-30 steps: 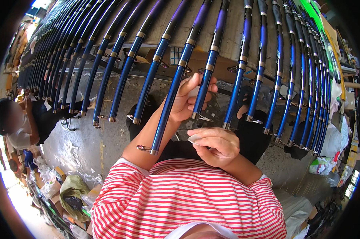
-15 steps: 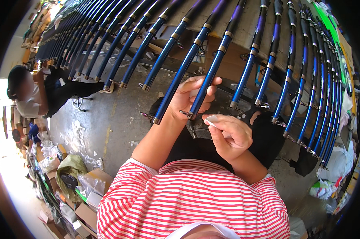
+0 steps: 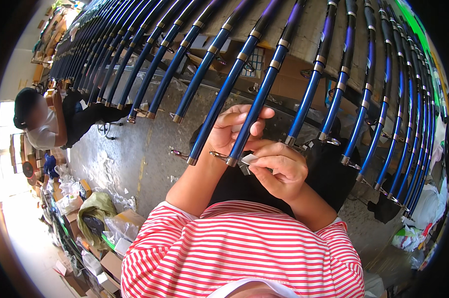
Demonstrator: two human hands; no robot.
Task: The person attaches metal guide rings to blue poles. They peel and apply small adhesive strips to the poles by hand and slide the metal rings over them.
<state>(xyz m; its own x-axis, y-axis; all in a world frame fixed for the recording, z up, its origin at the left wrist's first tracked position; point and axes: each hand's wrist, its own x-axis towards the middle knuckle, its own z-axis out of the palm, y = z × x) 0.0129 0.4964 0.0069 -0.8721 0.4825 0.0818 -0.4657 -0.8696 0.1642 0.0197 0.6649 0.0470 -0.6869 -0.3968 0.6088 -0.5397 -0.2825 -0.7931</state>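
Note:
A blue fishing rod (image 3: 258, 102) in the middle of the row slants down toward me. My left hand (image 3: 224, 130) is closed round it from behind and below, thumb side to its left, curled fingertips to its right. A pale bit shows by those fingers, too small to name. Just right of the rod's metal-capped end, my right hand (image 3: 280, 166) pinches a small white piece (image 3: 249, 159), like paper or tape. Its fingertips come close to the rod; whether they touch it I cannot tell. A small metal line guide (image 3: 218, 155) sticks out left of the cap.
Several similar rods (image 3: 212, 111) lie side by side across a bench (image 3: 304, 32), ends overhanging toward me. At the left another person (image 3: 43, 124) sits. Cardboard boxes, clear plastic and a green sack (image 3: 93, 213) are piled at the lower left. Scraps litter the grey floor (image 3: 130, 154).
My right hand has moved left and slightly down, bringing the white piece up to the rod's end. My left hand stays on the rod, a little lower in view.

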